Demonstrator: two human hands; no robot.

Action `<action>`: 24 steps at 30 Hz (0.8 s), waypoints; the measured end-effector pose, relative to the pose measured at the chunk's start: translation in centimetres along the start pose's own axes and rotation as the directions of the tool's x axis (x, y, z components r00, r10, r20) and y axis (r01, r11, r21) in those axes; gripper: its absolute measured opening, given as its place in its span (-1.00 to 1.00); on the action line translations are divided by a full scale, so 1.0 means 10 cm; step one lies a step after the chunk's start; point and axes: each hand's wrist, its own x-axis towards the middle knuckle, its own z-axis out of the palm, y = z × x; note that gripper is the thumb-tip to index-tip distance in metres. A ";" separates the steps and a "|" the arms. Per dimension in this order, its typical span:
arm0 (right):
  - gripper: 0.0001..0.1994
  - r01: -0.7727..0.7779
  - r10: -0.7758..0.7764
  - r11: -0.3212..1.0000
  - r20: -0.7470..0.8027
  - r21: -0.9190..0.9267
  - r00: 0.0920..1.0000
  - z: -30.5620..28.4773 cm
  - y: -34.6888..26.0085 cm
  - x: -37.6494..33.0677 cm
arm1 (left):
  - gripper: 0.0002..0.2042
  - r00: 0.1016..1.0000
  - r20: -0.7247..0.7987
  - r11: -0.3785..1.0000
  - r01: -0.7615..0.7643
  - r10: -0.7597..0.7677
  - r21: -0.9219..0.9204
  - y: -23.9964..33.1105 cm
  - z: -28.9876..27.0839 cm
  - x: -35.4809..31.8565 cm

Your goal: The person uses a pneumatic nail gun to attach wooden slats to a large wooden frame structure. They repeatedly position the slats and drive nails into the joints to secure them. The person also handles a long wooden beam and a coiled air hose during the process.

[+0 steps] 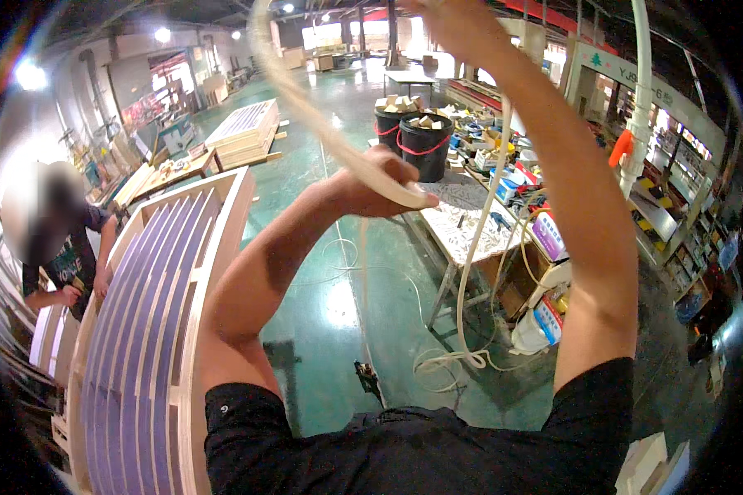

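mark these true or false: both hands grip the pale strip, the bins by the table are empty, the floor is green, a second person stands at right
Both hands, left hand and right hand, grip the pale strip: true.
The black bins are empty: false, they hold wood offcuts.
The floor is green: true.
A second person stands at right: false, they stand at left, beside the curved slatted frame.

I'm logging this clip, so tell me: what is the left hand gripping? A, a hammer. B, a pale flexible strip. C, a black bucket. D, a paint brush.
B: the left hand is closed around a pale flexible strip that curves up and away overhead.
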 end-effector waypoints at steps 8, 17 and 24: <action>-0.39 -0.263 0.236 0.965 0.412 0.008 0.880 0.75 0.54 -0.79 | -0.58 0.703 -0.261 0.477 0.125 -0.662 -0.870 -0.58 -1.31 -1.09; -0.64 -0.109 -0.253 0.920 0.784 0.376 0.566 0.53 0.37 -2.15 | -0.55 0.557 -0.743 0.646 0.729 -0.371 0.224 -1.55 -2.16 -1.31; 0.02 -0.311 0.106 0.535 0.303 0.785 0.947 0.47 0.09 -2.08 | -0.65 0.747 -0.565 0.767 0.575 -0.349 0.286 -0.82 -1.24 -0.19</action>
